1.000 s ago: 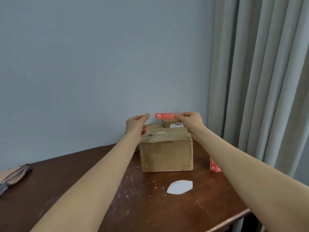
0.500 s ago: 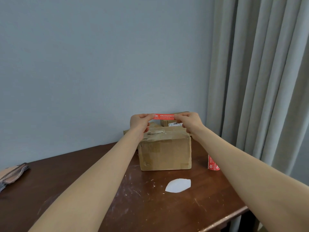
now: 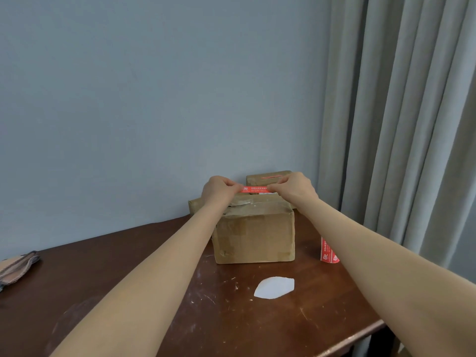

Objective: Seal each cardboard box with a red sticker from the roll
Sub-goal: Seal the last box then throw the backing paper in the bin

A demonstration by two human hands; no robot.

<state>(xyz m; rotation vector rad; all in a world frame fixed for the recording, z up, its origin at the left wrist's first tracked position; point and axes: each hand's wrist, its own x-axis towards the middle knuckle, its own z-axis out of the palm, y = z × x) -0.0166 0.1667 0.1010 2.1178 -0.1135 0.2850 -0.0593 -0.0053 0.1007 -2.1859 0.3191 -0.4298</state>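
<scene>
A brown cardboard box with crumpled tape on its top stands on the dark wooden table. Just above its far top edge a red sticker is stretched flat. My left hand pinches its left end and my right hand pinches its right end. Behind stands a second box with a red sticker on its top. Another box peeks out at the back left. The red sticker roll stands to the right of the front box, partly hidden by my right forearm.
A white scrap of backing paper lies in front of the box. A folded cloth sits at the table's left edge. Grey curtains hang on the right, a blue-grey wall behind. The table's front right edge is near.
My left hand has taken hold of the sticker's left end. Both hands have lowered the sticker toward the front box's top. The second box's stickered top has come into view behind.
</scene>
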